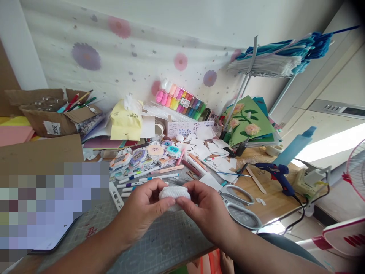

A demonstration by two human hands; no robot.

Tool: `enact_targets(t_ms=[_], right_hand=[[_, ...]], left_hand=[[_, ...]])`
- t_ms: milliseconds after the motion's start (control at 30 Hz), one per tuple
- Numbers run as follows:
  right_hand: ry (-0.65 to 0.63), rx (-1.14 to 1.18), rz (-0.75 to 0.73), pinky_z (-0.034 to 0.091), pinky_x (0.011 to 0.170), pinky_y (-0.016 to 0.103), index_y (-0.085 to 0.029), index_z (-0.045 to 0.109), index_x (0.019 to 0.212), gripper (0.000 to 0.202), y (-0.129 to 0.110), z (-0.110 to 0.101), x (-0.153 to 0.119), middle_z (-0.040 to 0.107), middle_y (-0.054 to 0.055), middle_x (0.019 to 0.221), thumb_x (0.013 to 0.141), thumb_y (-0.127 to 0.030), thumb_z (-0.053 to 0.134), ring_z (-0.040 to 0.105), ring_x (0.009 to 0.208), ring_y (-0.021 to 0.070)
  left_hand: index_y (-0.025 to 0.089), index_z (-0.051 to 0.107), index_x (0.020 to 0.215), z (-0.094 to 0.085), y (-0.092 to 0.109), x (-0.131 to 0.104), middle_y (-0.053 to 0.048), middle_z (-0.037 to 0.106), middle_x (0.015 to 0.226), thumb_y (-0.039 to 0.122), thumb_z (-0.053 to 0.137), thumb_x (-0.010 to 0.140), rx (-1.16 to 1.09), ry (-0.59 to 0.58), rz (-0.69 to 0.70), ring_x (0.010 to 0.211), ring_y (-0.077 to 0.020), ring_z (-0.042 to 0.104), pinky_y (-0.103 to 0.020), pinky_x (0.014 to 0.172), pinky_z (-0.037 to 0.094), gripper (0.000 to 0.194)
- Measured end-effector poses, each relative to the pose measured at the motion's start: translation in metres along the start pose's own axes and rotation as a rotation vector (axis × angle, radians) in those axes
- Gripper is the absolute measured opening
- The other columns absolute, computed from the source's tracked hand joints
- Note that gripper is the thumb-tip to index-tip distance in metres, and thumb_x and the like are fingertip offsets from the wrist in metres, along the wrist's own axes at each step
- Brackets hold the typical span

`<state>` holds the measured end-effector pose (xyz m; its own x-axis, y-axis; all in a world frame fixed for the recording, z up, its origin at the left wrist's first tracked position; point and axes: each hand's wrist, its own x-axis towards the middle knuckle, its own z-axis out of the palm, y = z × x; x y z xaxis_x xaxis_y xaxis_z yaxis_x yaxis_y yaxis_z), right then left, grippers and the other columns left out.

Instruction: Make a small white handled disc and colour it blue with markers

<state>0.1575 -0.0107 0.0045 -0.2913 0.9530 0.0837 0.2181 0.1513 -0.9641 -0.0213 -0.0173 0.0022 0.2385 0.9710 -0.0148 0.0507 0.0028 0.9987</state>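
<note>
Between both hands, above the grey cutting mat (159, 243), is a small white textured piece (174, 192), bumpy like foam or knit; I cannot tell its exact kind. My left hand (146, 201) pinches its left end, thumb in front and fingers behind. Its right end is pinched the same way by my right hand (203, 203). Grey-handled scissors (242, 215) lie just right of my right hand. Several markers (146, 177) lie beyond my left hand. Small decorated cutouts (155, 151) with coloured faces are heaped behind the markers.
A blue glue gun (278, 175) rests at the right near a blue bottle (296, 144). Paper scraps (203, 150) cover the table's middle. A cardboard box (45, 114) with pens stands at the back left. Coloured clay packs (181, 101) lean at the back. A partly blurred screen (57, 236) is at left.
</note>
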Motion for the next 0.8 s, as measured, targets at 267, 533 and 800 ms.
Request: enact_targets(t_ms=[267, 533, 800], right_hand=[[-0.032, 0.171, -0.149, 0.051, 0.074, 0.031, -0.019, 0.061, 0.105, 0.038, 0.003, -0.01, 0.001, 0.064, 0.004, 0.088, 0.075, -0.041, 0.072, 0.061, 0.08, 0.018], [-0.001, -0.045, -0.39, 0.051, 0.08, 0.033, -0.021, 0.068, 0.107, 0.022, 0.0, -0.018, -0.004, 0.066, 0.008, 0.1, 0.086, -0.024, 0.062, 0.062, 0.092, 0.0202], [-0.003, 0.091, -0.178, 0.05, 0.08, 0.035, -0.02, 0.065, 0.106, 0.026, 0.008, -0.013, 0.0, 0.066, 0.009, 0.1, 0.086, -0.035, 0.063, 0.062, 0.091, 0.0213]], left_hand=[[0.021, 0.061, 0.095, -0.002, -0.004, -0.001, 0.002, 0.06, 0.087, 0.04, 0.07, 0.079, -0.113, -0.009, -0.024, 0.082, -0.0166, 0.053, -0.024, 0.07, 0.042, 0.026], [0.022, 0.063, 0.099, 0.0, 0.003, 0.0, 0.0, 0.066, 0.095, 0.036, 0.069, 0.081, -0.27, 0.02, -0.043, 0.093, -0.0187, 0.056, -0.026, 0.081, 0.045, 0.024], [0.019, 0.061, 0.087, 0.0, 0.0, -0.001, 0.0, 0.06, 0.081, 0.039, 0.068, 0.078, -0.045, 0.012, -0.027, 0.079, -0.0182, 0.054, -0.026, 0.068, 0.042, 0.024]])
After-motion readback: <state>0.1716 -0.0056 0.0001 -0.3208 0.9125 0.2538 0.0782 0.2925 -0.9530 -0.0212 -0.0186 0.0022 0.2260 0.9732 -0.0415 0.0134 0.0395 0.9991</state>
